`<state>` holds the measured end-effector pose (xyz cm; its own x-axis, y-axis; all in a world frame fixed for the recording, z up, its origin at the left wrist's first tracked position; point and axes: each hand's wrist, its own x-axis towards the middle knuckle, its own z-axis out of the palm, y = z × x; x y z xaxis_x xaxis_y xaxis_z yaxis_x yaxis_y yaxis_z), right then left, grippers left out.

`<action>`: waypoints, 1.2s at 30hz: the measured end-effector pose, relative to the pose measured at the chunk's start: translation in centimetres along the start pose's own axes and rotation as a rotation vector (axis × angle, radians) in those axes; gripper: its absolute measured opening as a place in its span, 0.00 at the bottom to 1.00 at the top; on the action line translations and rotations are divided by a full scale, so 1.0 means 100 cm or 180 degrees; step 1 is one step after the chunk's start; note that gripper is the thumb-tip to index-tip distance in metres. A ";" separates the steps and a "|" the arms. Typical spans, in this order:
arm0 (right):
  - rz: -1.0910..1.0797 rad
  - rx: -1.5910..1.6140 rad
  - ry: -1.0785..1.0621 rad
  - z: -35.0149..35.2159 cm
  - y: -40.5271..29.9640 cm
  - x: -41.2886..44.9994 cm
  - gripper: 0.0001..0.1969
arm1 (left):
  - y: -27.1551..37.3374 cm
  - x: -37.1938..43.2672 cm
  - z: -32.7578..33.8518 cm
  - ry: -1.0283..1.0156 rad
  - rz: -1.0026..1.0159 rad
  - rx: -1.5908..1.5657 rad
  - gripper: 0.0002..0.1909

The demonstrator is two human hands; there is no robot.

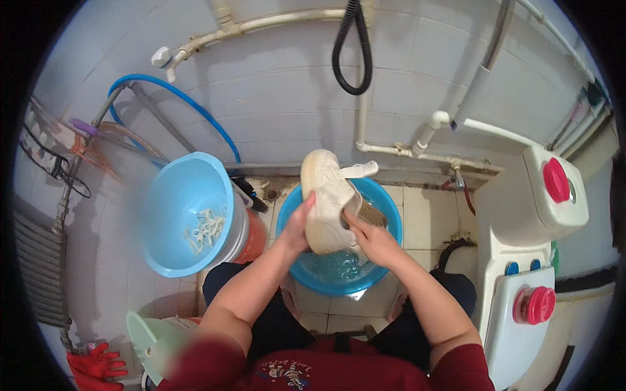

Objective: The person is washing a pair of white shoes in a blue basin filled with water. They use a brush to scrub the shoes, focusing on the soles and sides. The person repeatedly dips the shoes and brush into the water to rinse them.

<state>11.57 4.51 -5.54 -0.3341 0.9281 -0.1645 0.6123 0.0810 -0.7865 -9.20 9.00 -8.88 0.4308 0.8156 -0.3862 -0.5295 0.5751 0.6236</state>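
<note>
Both my hands hold a white shoe [325, 205] above a blue basin [283, 215] with water [342, 266] in it. Its toe points away from me and its tongue [359, 170] sticks out to the right. My left hand [296, 228] grips the left side of the shoe, thumb along the upper. On the other side, my right hand [374, 240] has its fingers at the shoe's opening, some of them hidden inside. A brown ridged surface [372, 214] shows just beyond that hand; I cannot tell whether it belongs to this shoe.
To the left, a light blue basin [178, 181] holding white shoelaces [208, 228] rests on a bucket [254, 229]. A toilet [518, 317] stands at the right, a red-lidded jar [533, 305] on its lid. Red rubber gloves [98, 364] hang lower left. A black hose [352, 49] hangs ahead.
</note>
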 end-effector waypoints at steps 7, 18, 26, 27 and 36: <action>0.0328 -0.0864 0.0130 -0.003 0.001 0.009 0.17 | -0.007 0.004 0.011 0.0098 -0.0117 0.0055 0.30; -0.0396 -0.1529 0.1119 -0.013 0.006 0.002 0.24 | -0.001 0.007 0.017 -0.0001 0.0359 -0.0309 0.31; -0.0383 -0.0405 -0.0414 -0.028 -0.024 -0.020 0.24 | 0.010 0.009 -0.001 -0.0109 0.0457 -0.0301 0.30; -0.0558 -0.0106 -0.0656 -0.028 -0.021 -0.026 0.24 | 0.011 0.009 -0.005 -0.0106 0.0476 -0.0295 0.30; 0.0121 -0.0628 0.0538 0.000 0.012 0.016 0.15 | -0.025 0.013 0.021 0.0202 0.0051 -0.0006 0.28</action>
<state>11.76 6.06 -6.70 -0.1939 0.9780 -0.0768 0.7555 0.0990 -0.6476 -5.76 8.47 -9.51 0.3752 0.8270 -0.4186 -0.5372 0.5620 0.6289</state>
